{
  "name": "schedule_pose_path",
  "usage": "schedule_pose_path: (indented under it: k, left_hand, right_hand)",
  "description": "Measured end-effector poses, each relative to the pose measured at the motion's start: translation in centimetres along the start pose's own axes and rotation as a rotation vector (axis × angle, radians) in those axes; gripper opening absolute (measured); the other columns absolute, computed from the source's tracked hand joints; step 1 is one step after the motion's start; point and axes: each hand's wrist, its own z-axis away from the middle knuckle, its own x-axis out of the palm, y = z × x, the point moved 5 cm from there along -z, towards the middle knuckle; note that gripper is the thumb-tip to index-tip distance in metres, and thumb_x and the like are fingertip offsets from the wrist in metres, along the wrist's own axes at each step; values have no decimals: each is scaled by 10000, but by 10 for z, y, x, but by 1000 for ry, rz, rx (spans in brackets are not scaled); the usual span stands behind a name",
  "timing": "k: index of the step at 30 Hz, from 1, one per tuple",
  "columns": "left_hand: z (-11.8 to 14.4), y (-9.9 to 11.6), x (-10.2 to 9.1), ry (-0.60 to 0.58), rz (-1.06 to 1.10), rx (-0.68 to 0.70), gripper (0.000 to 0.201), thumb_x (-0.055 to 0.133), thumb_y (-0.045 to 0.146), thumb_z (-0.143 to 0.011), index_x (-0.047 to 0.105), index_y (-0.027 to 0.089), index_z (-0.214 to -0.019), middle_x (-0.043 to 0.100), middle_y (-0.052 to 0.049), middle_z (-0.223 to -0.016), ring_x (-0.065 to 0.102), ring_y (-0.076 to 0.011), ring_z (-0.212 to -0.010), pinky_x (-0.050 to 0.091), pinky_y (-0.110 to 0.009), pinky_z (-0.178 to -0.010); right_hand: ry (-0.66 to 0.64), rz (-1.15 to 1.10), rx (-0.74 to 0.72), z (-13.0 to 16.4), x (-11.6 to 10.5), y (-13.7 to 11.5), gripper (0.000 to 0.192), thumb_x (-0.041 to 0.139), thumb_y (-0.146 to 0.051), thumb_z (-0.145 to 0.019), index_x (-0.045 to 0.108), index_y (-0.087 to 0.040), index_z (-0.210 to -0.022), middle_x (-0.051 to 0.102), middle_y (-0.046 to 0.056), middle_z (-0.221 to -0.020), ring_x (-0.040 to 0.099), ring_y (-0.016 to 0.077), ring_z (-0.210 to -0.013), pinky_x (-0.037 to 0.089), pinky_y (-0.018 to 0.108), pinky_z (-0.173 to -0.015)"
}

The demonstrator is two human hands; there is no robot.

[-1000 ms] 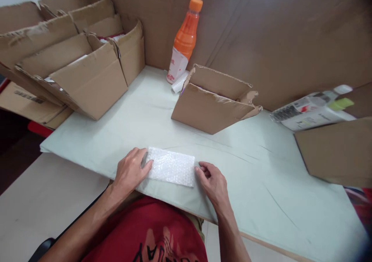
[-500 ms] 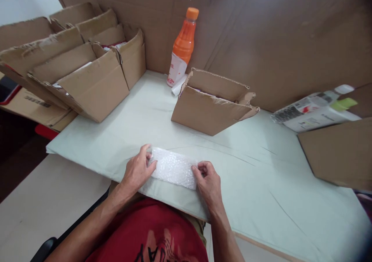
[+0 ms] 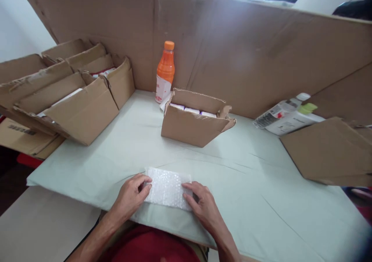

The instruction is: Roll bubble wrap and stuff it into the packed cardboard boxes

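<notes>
A flat rectangle of bubble wrap [image 3: 167, 188] lies on the cloth-covered table close to its front edge. My left hand [image 3: 132, 194] holds its left end, thumb and fingers curled over the border. At the opposite end, my right hand [image 3: 202, 204] rests its index finger and thumb on top of the wrap, the two tips apart. Whether anything is inside the bubble wrap I cannot tell.
An open cardboard box [image 3: 186, 128] with several white packs [image 3: 192, 110] stands beyond the wrap. Behind it are an orange-capped bottle [image 3: 165, 72] and a cardboard wall. Cardboard bins [image 3: 84, 115] fill the left; a clear bottle [image 3: 279, 113] and another box [image 3: 328, 153] are right.
The view has tilted up, showing more above the cardboard wall. My right hand's fingertips have shifted from the bubble wrap's right edge onto its top. The wrap stays between my hands.
</notes>
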Motion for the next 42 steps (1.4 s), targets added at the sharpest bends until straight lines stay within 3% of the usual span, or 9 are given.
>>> schedule_pose_path:
  k: [5, 13, 15, 18, 23, 26, 31, 36, 42]
  left_hand:
    - [-14, 34, -10, 39, 18, 262, 173, 518, 171, -924, 689, 191, -913, 676, -16, -837, 607, -111, -662, 481, -221, -616]
    - [-94, 168, -78, 571, -293, 945, 205, 585, 114, -882, 697, 129, -1053, 713, -108, -1008, 680, -183, -949, 535, -289, -877]
    - [-130, 193, -86, 594, -315, 983, 238, 535, 142, -889, 707, 116, -1051, 718, -120, -1021, 676, -206, -982, 533, -315, -872]
    - [-191, 211, -82, 402, -452, 797, 250, 495, 177, -853, 735, 137, -911, 710, -90, -896, 656, -211, -833, 492, -319, -701]
    - [-248, 202, -58, -74, -678, 399, 253, 500, 185, -758, 533, 206, -508, 452, 0, -538, 378, -134, -509, 249, -316, -521]
    - [-257, 199, -47, -192, -771, 331, 254, 503, 190, -751, 458, 211, -502, 415, -5, -532, 327, -138, -506, 221, -329, -527]
    - [-265, 202, -36, -300, -864, 327, 233, 490, 221, -780, 492, 209, -547, 508, -37, -566, 418, -171, -532, 258, -332, -528]
    - [-254, 207, -36, -463, -912, 348, 134, 540, 227, -769, 634, 204, -676, 660, -53, -741, 557, -196, -665, 351, -303, -597]
    - [-235, 220, -58, -115, -917, 500, 232, 466, 249, -848, 645, 189, -713, 652, -84, -831, 583, -227, -767, 373, -306, -633]
  right_hand:
    - [138, 49, -191, -10, -35, -20, 235, 570, -321, -947, 728, -272, -1114, 750, 41, -1066, 677, 246, -1035, 534, 418, -938]
    - [663, 209, -481, -69, -175, -85, 267, 620, -251, -934, 688, -239, -1192, 710, 66, -1122, 668, 201, -987, 532, 340, -915]
    - [730, 237, -469, -97, -204, -89, 278, 611, -271, -917, 702, -228, -1177, 711, 67, -1097, 660, 198, -928, 532, 339, -866]
    - [612, 237, -360, -145, -230, -81, 307, 579, -301, -881, 730, -201, -1129, 715, 53, -968, 626, 183, -803, 511, 316, -762]
    - [-34, 313, -76, -202, -220, -60, 275, 524, -294, -824, 771, -186, -880, 688, 2, -767, 571, 144, -673, 411, 249, -627]
    - [-216, 473, -34, -214, -211, -64, 262, 502, -240, -799, 760, -201, -820, 692, -9, -778, 587, 142, -700, 366, 235, -602]
    - [-325, 634, 52, -227, -205, -65, 249, 523, -218, -796, 757, -222, -880, 726, 13, -855, 642, 172, -782, 389, 238, -624]
    - [-389, 700, 31, -219, -206, -62, 415, 544, -287, -850, 705, -275, -1232, 731, 41, -1137, 669, 238, -1009, 463, 285, -773]
    - [-48, 860, 27, -204, -219, -76, 408, 522, -323, -911, 658, -277, -1293, 750, 64, -1022, 674, 266, -936, 444, 319, -735]
